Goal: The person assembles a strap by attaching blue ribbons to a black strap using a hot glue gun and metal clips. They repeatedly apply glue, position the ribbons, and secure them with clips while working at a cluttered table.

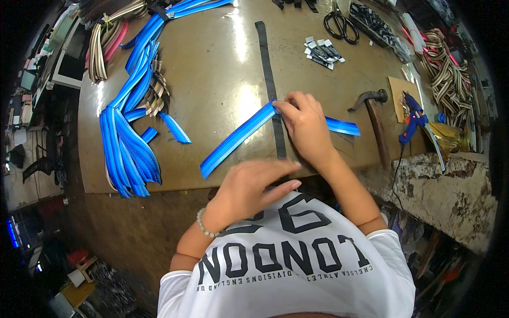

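Head view: nearest me, my left hand (254, 185) is slightly blurred, thumb apart from its fingers, with nothing seen in its grip. Just beyond it, to the right, my right hand (306, 124) pinches the blue strip (237, 138) between thumb and forefinger, where it lies across the black strip (268, 69). One blue length slants from those fingertips toward me and leftward, ending beyond my left hand; a shorter end shows to the right of my right hand, the join hidden beneath it. The black strip's long axis runs away from me along the bench (204, 74), just left of my right hand, the nearer one to the crossing. Left of both hands lies the blue bundle (124, 151); right of them, the hammer (376, 124), then the glue gun (413, 119). Labels (322, 53) and scissors (342, 23) lie beyond my right hand.
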`<state>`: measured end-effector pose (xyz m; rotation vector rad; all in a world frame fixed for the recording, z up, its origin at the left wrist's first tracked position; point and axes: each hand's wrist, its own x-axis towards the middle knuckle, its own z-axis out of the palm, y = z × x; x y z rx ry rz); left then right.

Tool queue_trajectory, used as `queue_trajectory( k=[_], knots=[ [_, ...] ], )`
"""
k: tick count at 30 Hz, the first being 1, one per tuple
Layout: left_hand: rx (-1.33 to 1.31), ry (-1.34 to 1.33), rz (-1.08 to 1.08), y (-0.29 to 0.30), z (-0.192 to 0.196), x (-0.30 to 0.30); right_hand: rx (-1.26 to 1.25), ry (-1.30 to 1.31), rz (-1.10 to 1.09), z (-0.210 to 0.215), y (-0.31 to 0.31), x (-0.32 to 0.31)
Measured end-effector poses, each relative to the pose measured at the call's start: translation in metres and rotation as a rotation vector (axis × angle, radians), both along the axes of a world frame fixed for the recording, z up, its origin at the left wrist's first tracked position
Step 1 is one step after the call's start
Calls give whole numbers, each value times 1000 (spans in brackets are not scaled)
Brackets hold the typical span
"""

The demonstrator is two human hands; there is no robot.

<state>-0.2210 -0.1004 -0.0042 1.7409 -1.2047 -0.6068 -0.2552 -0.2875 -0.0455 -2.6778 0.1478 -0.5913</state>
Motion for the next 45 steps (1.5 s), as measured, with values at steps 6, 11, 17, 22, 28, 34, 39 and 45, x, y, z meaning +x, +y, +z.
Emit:
queue_trajectory(
  k=[6, 11, 17, 22, 28, 34, 39, 45],
  knots=[
    [-56, -397, 513, -36, -26, 24, -110, 44, 25, 6, 9, 0],
    [-43, -410, 516, -34, -47, 30, 357, -25, -67, 29, -48, -50],
    [8, -505, 556, -40, -36, 22, 517, -317, -969, 60, -107, -142],
    [138, -541, 607, -46, -35, 12, 531, -143, -616, 61, -136, -102],
    [105, -539, 626, -43, -37, 10, -13, 20, -411, 21, -228, 67],
    [113, -563, 622, -44, -36, 13, -245, 338, -473, 7, -252, 137],
    [86, -486, 585, -40, -33, 15, 397, 354, -362, 26, -232, 91],
    [109, -474, 580, -39, -31, 20, 1762, -121, 227, 37, -105, -60]
  ],
)
